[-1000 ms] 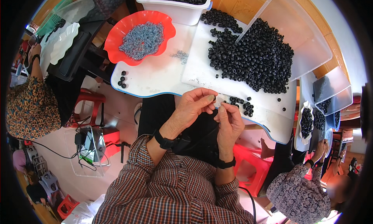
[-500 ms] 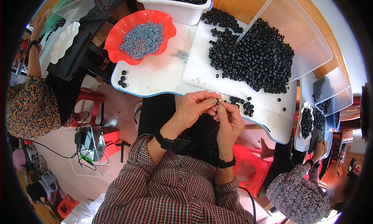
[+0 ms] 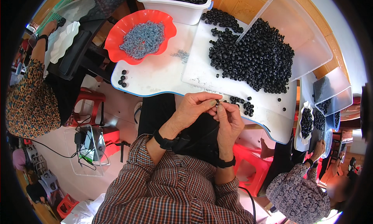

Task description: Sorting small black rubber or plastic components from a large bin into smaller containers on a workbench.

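My left hand [image 3: 196, 109] is closed in a pinch just off the table's front edge. Between its thumb and forefinger is a small black round part [image 3: 217, 102], mostly covered by the fingertips. My right hand [image 3: 228, 121] meets it from the right, thumb and fingers pinched together against the same spot; whatever tiny piece it grips is too hidden to name. Beyond the hands, several loose black round parts [image 3: 247, 107] with holes lie near the edge. A large heap of the same parts [image 3: 256, 57] spreads over a white board [image 3: 198, 65].
A red wavy-rimmed bowl [image 3: 112, 45] holds tiny greyish pieces. Behind it stands a white tub [image 3: 175, 10] of black parts. A clear bin [image 3: 303, 41] lies tipped by the heap. People work at left and right; a red stool [image 3: 252, 165] stands near my right arm.
My hands stay almost in place, with a slight shift of the fingertips around the black part. The person at the left has moved a hand farther toward the green basket.
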Action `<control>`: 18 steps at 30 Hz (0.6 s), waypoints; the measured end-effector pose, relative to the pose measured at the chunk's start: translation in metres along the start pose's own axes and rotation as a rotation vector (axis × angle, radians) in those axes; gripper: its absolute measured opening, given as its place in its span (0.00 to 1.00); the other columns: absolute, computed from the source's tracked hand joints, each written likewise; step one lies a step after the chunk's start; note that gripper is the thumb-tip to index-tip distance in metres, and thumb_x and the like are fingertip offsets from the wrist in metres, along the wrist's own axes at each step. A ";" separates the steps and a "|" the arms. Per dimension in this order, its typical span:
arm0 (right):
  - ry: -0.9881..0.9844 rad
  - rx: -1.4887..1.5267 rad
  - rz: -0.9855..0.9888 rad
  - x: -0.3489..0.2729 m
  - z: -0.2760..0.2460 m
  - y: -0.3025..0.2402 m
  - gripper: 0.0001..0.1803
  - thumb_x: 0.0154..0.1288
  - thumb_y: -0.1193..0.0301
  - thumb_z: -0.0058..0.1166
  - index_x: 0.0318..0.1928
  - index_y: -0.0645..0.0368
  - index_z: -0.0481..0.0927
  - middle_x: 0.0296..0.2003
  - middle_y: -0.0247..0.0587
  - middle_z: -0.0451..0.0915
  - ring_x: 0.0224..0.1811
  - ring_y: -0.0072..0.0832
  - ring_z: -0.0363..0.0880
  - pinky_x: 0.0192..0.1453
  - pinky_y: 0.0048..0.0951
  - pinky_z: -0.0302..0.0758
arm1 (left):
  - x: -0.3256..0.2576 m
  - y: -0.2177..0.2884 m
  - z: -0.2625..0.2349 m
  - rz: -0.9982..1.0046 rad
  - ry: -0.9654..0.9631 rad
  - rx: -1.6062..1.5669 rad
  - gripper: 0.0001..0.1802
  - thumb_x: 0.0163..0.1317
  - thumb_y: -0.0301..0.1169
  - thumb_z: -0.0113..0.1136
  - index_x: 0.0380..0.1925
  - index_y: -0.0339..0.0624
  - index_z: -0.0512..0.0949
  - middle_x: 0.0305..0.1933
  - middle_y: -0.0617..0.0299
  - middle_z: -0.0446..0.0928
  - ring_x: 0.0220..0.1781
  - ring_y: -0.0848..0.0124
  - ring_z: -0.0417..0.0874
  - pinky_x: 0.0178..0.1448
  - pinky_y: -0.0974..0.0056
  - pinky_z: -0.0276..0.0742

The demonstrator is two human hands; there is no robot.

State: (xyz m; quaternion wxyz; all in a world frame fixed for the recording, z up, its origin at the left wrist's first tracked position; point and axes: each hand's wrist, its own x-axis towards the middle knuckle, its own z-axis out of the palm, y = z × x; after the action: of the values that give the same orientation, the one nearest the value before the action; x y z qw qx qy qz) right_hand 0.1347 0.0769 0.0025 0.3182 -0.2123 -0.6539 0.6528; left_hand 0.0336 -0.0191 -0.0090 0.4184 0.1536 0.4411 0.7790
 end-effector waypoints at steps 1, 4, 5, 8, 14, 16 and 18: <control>0.000 -0.019 -0.009 0.000 0.000 0.000 0.05 0.67 0.78 0.56 0.42 0.65 0.79 0.35 0.34 0.76 0.31 0.16 0.75 0.34 0.15 0.73 | 0.000 0.001 0.000 0.012 -0.002 0.024 0.13 0.68 0.21 0.53 0.51 0.33 0.79 0.39 0.60 0.81 0.35 0.77 0.81 0.44 0.73 0.81; 0.000 -0.029 -0.036 0.001 0.001 0.000 0.05 0.66 0.78 0.56 0.41 0.65 0.79 0.35 0.34 0.76 0.30 0.15 0.75 0.33 0.15 0.73 | -0.001 0.002 -0.001 0.037 -0.005 0.071 0.14 0.67 0.20 0.53 0.51 0.34 0.79 0.39 0.60 0.81 0.36 0.77 0.80 0.44 0.73 0.80; 0.001 -0.039 -0.036 0.001 0.001 -0.001 0.04 0.66 0.79 0.56 0.41 0.65 0.79 0.35 0.34 0.76 0.30 0.15 0.75 0.33 0.15 0.73 | -0.001 0.002 -0.001 0.044 -0.006 0.081 0.14 0.66 0.19 0.53 0.50 0.34 0.80 0.39 0.59 0.81 0.36 0.77 0.80 0.45 0.73 0.80; 0.002 -0.068 -0.044 0.000 0.001 -0.002 0.04 0.66 0.79 0.57 0.40 0.65 0.79 0.34 0.34 0.75 0.29 0.15 0.75 0.32 0.15 0.72 | 0.000 0.001 -0.003 0.069 -0.001 0.085 0.14 0.65 0.19 0.55 0.50 0.33 0.80 0.39 0.59 0.81 0.36 0.77 0.80 0.44 0.73 0.80; 0.008 -0.124 -0.074 0.000 -0.001 0.002 0.03 0.64 0.79 0.58 0.38 0.65 0.79 0.34 0.33 0.74 0.28 0.15 0.73 0.31 0.16 0.70 | -0.001 0.001 -0.006 0.071 -0.007 0.088 0.13 0.63 0.20 0.58 0.49 0.33 0.80 0.38 0.59 0.81 0.36 0.76 0.80 0.43 0.73 0.79; 0.004 -0.135 -0.077 0.000 -0.001 0.001 0.03 0.64 0.79 0.58 0.38 0.65 0.79 0.34 0.33 0.74 0.28 0.15 0.73 0.31 0.16 0.70 | -0.001 0.002 -0.006 0.074 -0.005 0.089 0.13 0.63 0.20 0.59 0.48 0.33 0.81 0.38 0.59 0.81 0.36 0.76 0.80 0.42 0.73 0.79; -0.003 -0.142 -0.075 0.000 -0.001 0.001 0.03 0.64 0.79 0.58 0.38 0.65 0.79 0.34 0.33 0.74 0.28 0.15 0.73 0.31 0.16 0.70 | -0.001 0.002 -0.006 0.081 -0.007 0.090 0.13 0.63 0.20 0.60 0.48 0.33 0.81 0.38 0.59 0.81 0.36 0.76 0.79 0.42 0.73 0.79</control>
State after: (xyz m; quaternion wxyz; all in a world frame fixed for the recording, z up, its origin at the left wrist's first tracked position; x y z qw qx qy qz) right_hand 0.1356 0.0776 0.0011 0.3257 -0.2087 -0.7063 0.5928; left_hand 0.0293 -0.0239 -0.0106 0.3809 0.1927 0.4677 0.7739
